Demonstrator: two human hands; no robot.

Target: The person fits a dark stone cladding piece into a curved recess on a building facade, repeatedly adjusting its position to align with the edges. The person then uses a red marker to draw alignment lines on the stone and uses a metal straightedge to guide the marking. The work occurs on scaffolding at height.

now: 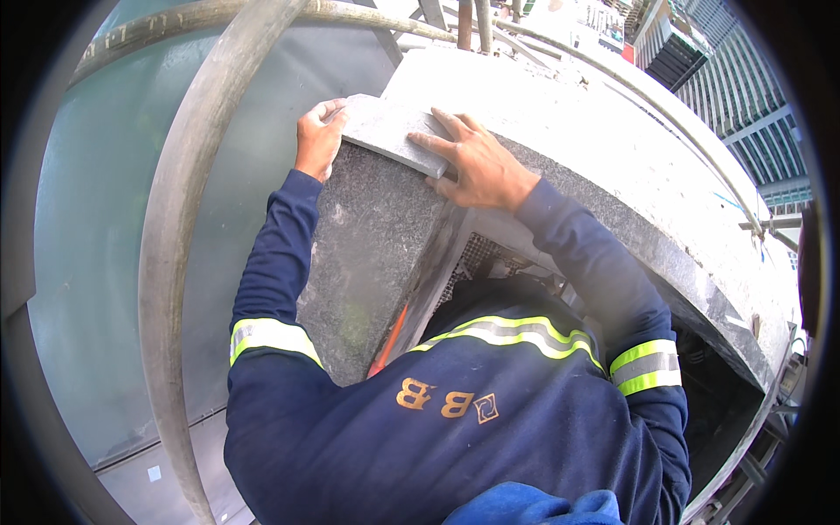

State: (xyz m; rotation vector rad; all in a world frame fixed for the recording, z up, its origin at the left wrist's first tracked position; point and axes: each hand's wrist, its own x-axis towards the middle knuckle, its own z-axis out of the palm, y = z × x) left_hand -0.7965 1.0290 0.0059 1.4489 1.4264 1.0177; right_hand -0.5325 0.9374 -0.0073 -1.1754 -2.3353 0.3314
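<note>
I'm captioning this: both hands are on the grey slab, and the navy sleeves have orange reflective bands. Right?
Not orange: the head view shows neon yellow and silver bands on the navy sleeves. Left hand and right hand are on the grey slab.

The slab (389,129) is right of a pole (163,289).

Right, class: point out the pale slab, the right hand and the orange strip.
Pale slab (385,128): head view, on its broad upper face.
Right hand (486,164): head view, on the back of it.
Orange strip (389,340): head view, about midway along it.
</note>
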